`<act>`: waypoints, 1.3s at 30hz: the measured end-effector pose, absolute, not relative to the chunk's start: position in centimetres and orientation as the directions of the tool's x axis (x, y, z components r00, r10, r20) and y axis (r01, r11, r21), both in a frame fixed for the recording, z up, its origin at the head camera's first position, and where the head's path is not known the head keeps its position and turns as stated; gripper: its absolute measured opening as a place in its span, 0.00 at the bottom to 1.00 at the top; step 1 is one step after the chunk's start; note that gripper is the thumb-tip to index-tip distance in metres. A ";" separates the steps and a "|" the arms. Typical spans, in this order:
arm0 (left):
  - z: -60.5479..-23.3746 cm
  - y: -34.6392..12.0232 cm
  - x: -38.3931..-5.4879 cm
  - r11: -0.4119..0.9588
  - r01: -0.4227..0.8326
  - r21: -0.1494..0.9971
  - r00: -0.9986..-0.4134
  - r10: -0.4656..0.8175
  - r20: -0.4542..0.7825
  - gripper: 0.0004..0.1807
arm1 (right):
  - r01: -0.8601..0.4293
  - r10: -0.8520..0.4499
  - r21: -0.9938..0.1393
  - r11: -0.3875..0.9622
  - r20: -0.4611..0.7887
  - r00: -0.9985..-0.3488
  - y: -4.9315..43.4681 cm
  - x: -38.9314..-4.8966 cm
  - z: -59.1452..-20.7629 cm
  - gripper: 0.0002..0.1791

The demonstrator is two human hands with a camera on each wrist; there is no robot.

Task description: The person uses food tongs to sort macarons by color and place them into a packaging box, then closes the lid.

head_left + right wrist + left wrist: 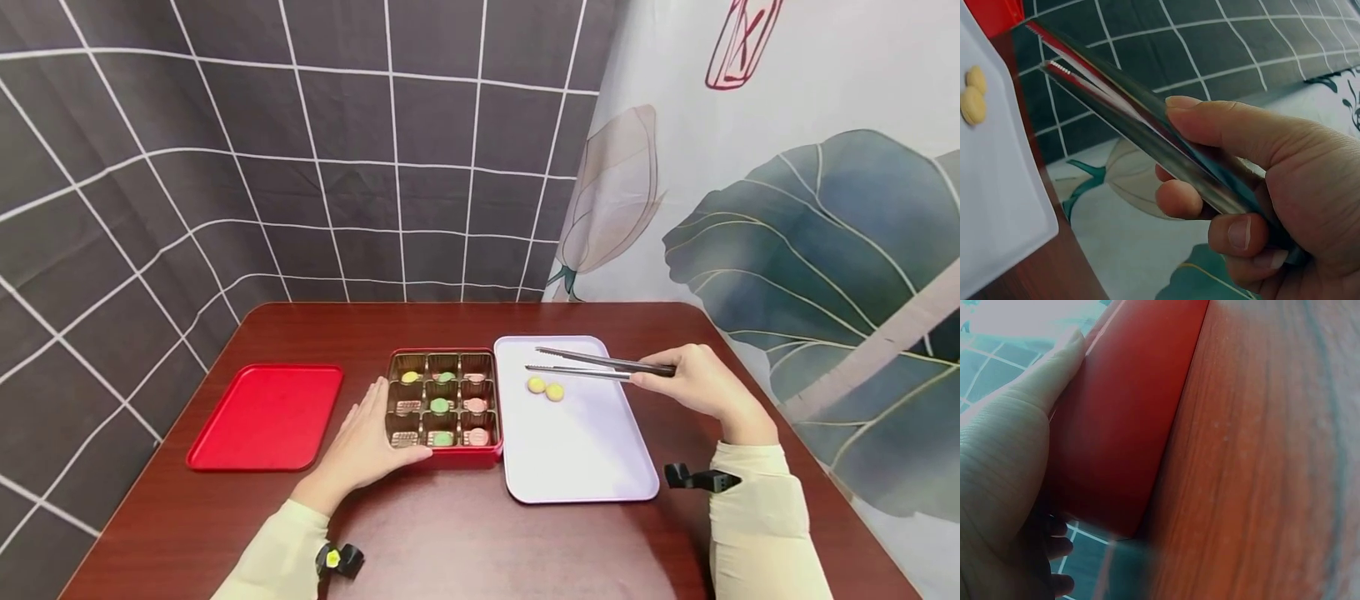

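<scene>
In the head view my right hand [701, 385] grips metal tongs [592, 360], whose tips stand a little apart with nothing between them, above the white tray [581, 467]. Two yellow macarons [554, 392] lie side by side on that tray, just below the tongs. The right wrist view shows thumb and fingers wrapped round the tongs [1129, 119]. My left hand [367, 446] rests against the left front corner of a red box [465, 457], fingers along its side and thumb at the front. Inside its compartmented insert sit yellow, green [439, 406] and pink macarons [476, 406].
A red tray or lid [266, 421] lies flat at the left of the brown wooden table [450, 533]. The white tray stands right beside the box. Behind the table hangs a dark gridded cloth [337, 192], with a leaf-patterned white one [690, 208] on the right.
</scene>
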State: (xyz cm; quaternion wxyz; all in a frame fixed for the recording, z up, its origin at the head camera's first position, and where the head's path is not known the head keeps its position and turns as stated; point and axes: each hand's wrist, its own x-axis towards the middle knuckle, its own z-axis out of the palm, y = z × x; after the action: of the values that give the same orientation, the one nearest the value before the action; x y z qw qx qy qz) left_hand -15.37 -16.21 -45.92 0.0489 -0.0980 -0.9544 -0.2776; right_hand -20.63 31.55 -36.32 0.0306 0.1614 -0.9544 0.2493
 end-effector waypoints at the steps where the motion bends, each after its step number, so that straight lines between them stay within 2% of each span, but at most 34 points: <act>1: -45.9 -16.2 -15.4 0.825 0.215 0.523 -0.976 0.160 0.148 0.75 | -0.319 -0.290 -0.464 0.826 0.136 -0.947 31.8 -20.6 -36.3 0.23; 11: -46.2 -16.3 -15.5 0.822 0.218 0.526 -0.975 0.159 0.155 0.73 | -0.249 -0.240 -0.488 0.836 0.083 -0.967 35.0 -20.0 -36.3 0.26; 18: -46.1 -16.4 -15.4 0.816 0.222 0.533 -0.974 0.158 0.163 0.72 | -0.227 -0.249 -0.515 0.827 0.027 -0.968 35.6 -20.5 -36.9 0.24; 23: -46.0 -16.2 -15.5 0.815 0.230 0.532 -0.972 0.166 0.166 0.72 | -0.195 -0.256 -0.567 0.800 -0.029 -0.966 36.1 -20.8 -37.6 0.27; 28: -46.0 -16.2 -15.6 0.814 0.233 0.532 -0.971 0.170 0.166 0.72 | -0.200 -0.275 -0.616 0.762 -0.027 -0.961 36.6 -21.0 -38.6 0.26; 39: -46.1 -16.2 -15.6 0.804 0.237 0.546 -0.971 0.169 0.171 0.71 | -0.200 -0.285 -0.589 0.783 -0.052 -0.957 36.4 -22.1 -40.1 0.26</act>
State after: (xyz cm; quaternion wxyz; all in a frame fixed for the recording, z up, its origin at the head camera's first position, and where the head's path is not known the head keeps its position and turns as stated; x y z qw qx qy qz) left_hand -15.59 -16.22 -46.06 0.0571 -0.1071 -0.9479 -0.2945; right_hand -22.07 36.39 -40.06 -0.0693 0.1288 -0.9415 0.3035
